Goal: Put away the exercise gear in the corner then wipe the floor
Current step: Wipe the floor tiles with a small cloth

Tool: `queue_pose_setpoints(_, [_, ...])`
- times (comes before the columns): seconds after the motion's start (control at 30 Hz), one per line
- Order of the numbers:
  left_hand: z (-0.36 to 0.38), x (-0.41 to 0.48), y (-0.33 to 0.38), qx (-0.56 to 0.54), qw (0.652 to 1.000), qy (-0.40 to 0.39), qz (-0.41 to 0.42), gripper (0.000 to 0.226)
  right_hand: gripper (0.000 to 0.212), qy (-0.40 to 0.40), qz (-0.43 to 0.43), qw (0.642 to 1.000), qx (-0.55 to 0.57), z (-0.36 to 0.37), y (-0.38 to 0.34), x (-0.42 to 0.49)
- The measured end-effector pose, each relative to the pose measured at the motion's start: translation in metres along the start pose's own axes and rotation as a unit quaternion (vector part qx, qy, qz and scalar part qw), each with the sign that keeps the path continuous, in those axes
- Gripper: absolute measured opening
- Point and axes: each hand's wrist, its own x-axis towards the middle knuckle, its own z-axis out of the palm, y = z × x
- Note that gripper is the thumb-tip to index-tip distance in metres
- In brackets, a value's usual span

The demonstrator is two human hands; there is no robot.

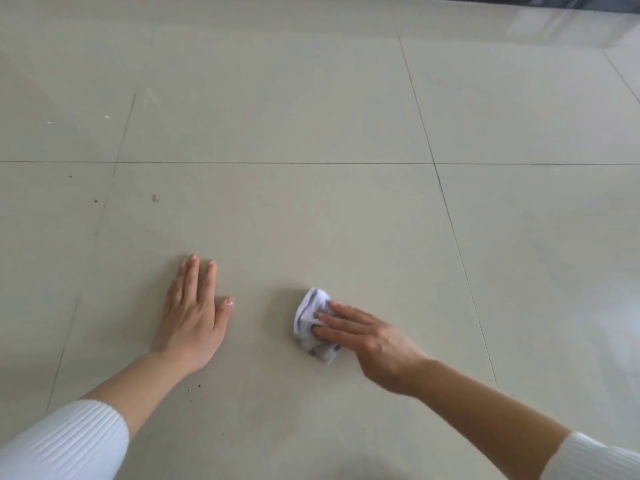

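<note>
A crumpled white cloth (309, 311) with grey stripes lies on the pale tiled floor (311, 220) at the lower centre. My right hand (367, 337) presses on it from the right with straight fingers laid over its top. My left hand (194, 317) lies flat on the floor to the left of the cloth, palm down, fingers straight and pointing away from me. About a hand's width of floor separates the two hands. No exercise gear is in view.
Dark grout lines cross the tiles. Small specks of dirt (156, 198) sit on the floor at the left, and a few dark crumbs (194, 388) lie near my left wrist. A dark edge (519, 0) runs along the top right, with bright glare below it.
</note>
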Motion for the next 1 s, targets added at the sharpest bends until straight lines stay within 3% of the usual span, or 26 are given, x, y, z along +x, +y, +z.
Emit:
queue_pose_setpoints(0.1, [-0.005, -0.001, 0.003, -0.012, 1.0, -0.005, -0.012, 0.074, 0.07, 0.099, 0.169, 0.98, 0.024, -0.024, 0.041, -0.017])
queue_pose_setpoints(0.2, [-0.01, -0.002, 0.005, -0.019, 1.0, -0.02, -0.014, 0.067, 0.076, 0.184, 0.365, 0.912, 0.044, -0.045, 0.058, -0.03])
queue_pose_setpoints(0.27, [-0.012, -0.004, 0.004, -0.017, 0.999, -0.028, -0.009, 0.068, 0.077, 0.193, 0.409, 0.891, 0.036, -0.042, 0.047, -0.026])
queue_pose_setpoints(0.33, [-0.014, -0.006, 0.003, -0.015, 0.999, -0.029, -0.002, 0.068, 0.074, 0.199, 0.369, 0.908, 0.019, -0.022, 0.025, -0.015])
queue_pose_setpoints(0.43, [-0.014, -0.007, 0.004, -0.013, 1.0, -0.029, -0.001, 0.068, 0.068, 0.142, 0.189, 0.972, 0.011, 0.025, -0.031, -0.011])
queue_pose_setpoints(0.5, [-0.013, -0.005, 0.003, -0.013, 0.999, -0.03, -0.004, 0.068, 0.066, 0.082, 0.07, 0.994, 0.017, 0.05, -0.074, -0.012])
queue_pose_setpoints(0.6, [-0.015, -0.006, 0.001, -0.018, 0.999, -0.033, -0.003, 0.068, 0.059, -0.02, -0.093, 0.995, 0.027, 0.059, -0.111, -0.011])
queue_pose_setpoints(0.7, [-0.019, -0.015, -0.004, -0.024, 0.999, -0.044, -0.002, 0.066, 0.065, -0.052, -0.132, 0.99, -0.016, 0.042, -0.079, 0.001])
queue_pose_setpoints(0.83, [-0.026, -0.036, -0.041, 0.014, 0.998, -0.053, 0.007, 0.069, 0.073, 0.018, 0.052, 0.998, -0.022, 0.006, -0.01, 0.026])
queue_pose_setpoints(1.0, [-0.032, -0.052, -0.089, 0.004, 0.992, -0.02, -0.127, 0.082, 0.081, 0.065, 0.294, 0.953, -0.026, -0.03, 0.034, 0.08])
